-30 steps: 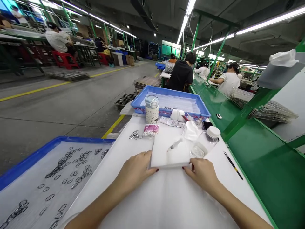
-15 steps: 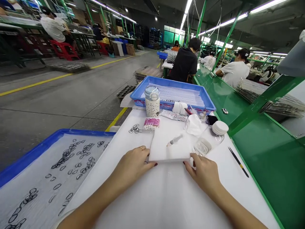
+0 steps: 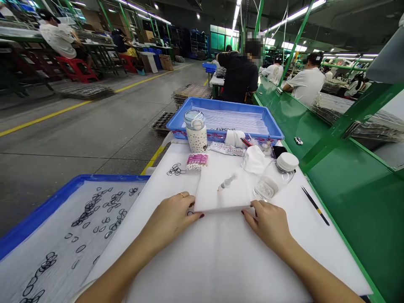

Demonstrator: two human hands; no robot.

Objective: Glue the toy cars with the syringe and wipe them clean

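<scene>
A thick white foam pad [image 3: 208,198] lies on the white work surface in front of me. My left hand [image 3: 172,214] holds its near left corner, the thumb in front of the near edge and the fingers curled at the side. At the near right corner, my right hand [image 3: 268,221] grips in the same way. A small syringe with a narrow tip [image 3: 227,182] rests on top of the pad. One dark ring [image 3: 190,213] shows beside my left thumb, and I cannot tell whether the hand touches it.
Beyond the pad stand a lidded cup [image 3: 196,134], a cotton swab pack [image 3: 197,162], crumpled white cloth [image 3: 254,160] and a clear jar [image 3: 277,176]. Tweezers [image 3: 315,206] lie right. Blue trays [image 3: 72,185] [image 3: 221,103] hold dark rings. A person in black [image 3: 238,75] sits ahead.
My view has shifted slightly. Both hands stay at the pad's corners, and the syringe still lies on it. The person in black ahead has turned and raised an arm.
</scene>
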